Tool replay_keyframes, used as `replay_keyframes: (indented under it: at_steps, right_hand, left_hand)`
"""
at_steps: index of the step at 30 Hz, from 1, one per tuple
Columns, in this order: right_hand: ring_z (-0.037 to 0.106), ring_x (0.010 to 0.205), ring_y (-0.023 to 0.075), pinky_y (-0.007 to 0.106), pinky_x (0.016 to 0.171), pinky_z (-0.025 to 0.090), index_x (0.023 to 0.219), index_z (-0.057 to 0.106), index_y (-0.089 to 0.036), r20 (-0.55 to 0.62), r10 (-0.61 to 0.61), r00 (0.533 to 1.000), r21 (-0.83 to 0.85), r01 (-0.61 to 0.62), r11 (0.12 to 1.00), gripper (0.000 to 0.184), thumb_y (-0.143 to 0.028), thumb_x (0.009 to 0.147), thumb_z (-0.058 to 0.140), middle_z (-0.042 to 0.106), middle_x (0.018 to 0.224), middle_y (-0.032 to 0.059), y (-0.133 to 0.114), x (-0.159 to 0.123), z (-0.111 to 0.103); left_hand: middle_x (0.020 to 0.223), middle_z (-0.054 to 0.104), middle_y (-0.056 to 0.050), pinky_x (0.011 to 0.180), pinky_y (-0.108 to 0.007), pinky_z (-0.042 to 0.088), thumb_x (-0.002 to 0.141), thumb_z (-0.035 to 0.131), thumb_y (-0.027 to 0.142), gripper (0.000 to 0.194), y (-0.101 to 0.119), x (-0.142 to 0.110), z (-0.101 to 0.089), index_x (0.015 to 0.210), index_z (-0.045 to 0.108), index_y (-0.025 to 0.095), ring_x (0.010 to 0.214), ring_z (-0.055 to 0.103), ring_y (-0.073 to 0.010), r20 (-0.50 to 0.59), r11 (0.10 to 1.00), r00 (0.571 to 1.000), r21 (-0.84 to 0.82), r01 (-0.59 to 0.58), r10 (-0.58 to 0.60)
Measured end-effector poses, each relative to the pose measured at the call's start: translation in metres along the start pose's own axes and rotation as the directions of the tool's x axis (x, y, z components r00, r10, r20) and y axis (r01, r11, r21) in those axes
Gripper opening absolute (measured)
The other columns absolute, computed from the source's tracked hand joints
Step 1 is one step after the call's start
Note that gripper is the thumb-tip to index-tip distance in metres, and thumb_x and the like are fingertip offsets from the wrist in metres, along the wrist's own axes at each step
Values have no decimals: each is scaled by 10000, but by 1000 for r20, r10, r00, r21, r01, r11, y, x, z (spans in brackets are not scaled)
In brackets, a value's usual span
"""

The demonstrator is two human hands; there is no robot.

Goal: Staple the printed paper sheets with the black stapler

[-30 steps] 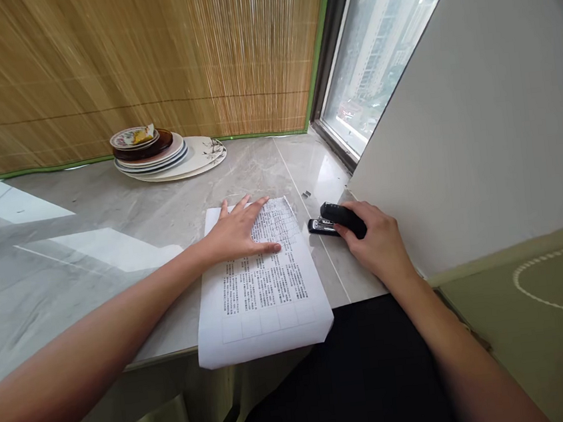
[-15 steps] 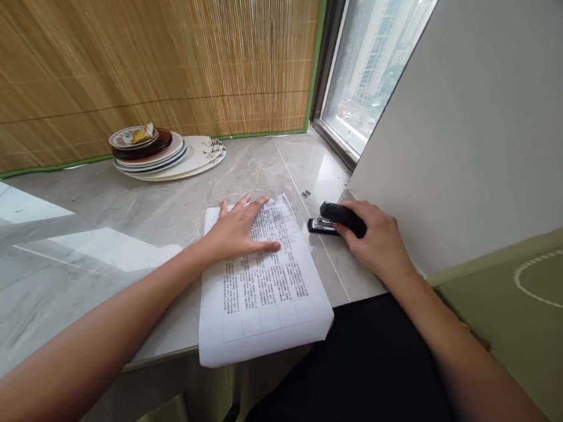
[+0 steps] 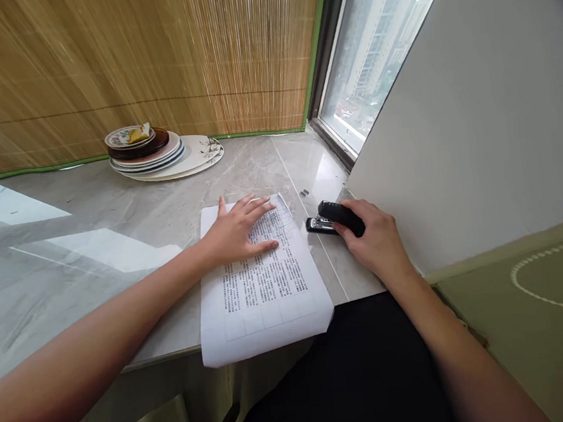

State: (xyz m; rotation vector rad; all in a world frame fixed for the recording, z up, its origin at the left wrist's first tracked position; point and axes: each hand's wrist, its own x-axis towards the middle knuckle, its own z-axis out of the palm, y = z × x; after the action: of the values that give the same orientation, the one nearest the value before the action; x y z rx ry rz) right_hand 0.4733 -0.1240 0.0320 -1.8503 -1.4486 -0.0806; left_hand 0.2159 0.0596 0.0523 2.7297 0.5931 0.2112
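Note:
Printed paper (image 3: pixel 272 313) lies on the counter in front of me, its near end hanging past the front edge; whether it is one sheet or a stack I cannot tell. My left hand (image 3: pixel 238 231) rests flat on its upper part, fingers spread. To the right of the paper, my right hand (image 3: pixel 375 231) is wrapped round the rear of a black stapler (image 3: pixel 337 215). The stapler sits on the counter with its front pointing left and its jaws apart, a short gap from the paper's right edge.
A stack of plates (image 3: pixel 147 151) stands at the back by a bamboo blind (image 3: pixel 145 57). Small staple strips (image 3: pixel 304 193) lie beyond the stapler. A grey wall (image 3: pixel 464 131) and a window (image 3: pixel 371 60) bound the right side of the counter (image 3: pixel 125 207).
The paper's near end has shifted slightly right and its top slightly left, the left hand staying on it. The right hand and stapler look nearly unmoved; the view has shifted a little.

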Motion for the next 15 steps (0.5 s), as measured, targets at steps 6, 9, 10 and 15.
replay_keyframes:
  at_steps: [6,9,10,15]
  right_hand:
    - [718,1051,345,555,969,573,1209,714,-246,-2,-9,1000,1,9,1000,303,-328,920,677,774,1157,107,-1,0,0]
    - [717,1053,345,561,971,572,1210,713,-253,3,-5,1000,2,5,1000,297,-345,931,671,773,1160,107,-1,0,-1]
    - [716,1057,345,562,974,571,1211,713,-254,4,-3,1000,3,3,1000,297,-347,932,672,772,1164,106,-1,0,-1]
    - [712,1069,342,557,986,565,1215,715,-251,6,0,1000,6,0,1000,300,-331,927,681,770,1169,103,-1,0,-1]
  left_hand:
    - [1596,593,-46,1301,-731,-74,1016,586,627,509,0,-1,0,1446,658,364,1523,481,-360,12,991,991,-19,-135,135]
    - [1501,670,-53,1314,-704,-5,1025,587,582,428,0,-2,-1,1369,714,362,1400,605,-328,0,983,983,-30,-183,183]
    - [1470,691,-52,1316,-694,21,1025,589,573,407,0,-2,-1,1344,728,362,1366,630,-319,-3,981,981,-34,-194,194]
    - [1323,765,-29,1318,-632,97,1028,591,543,323,1,-3,-1,1214,786,364,1261,691,-287,-26,974,975,-46,-221,220]
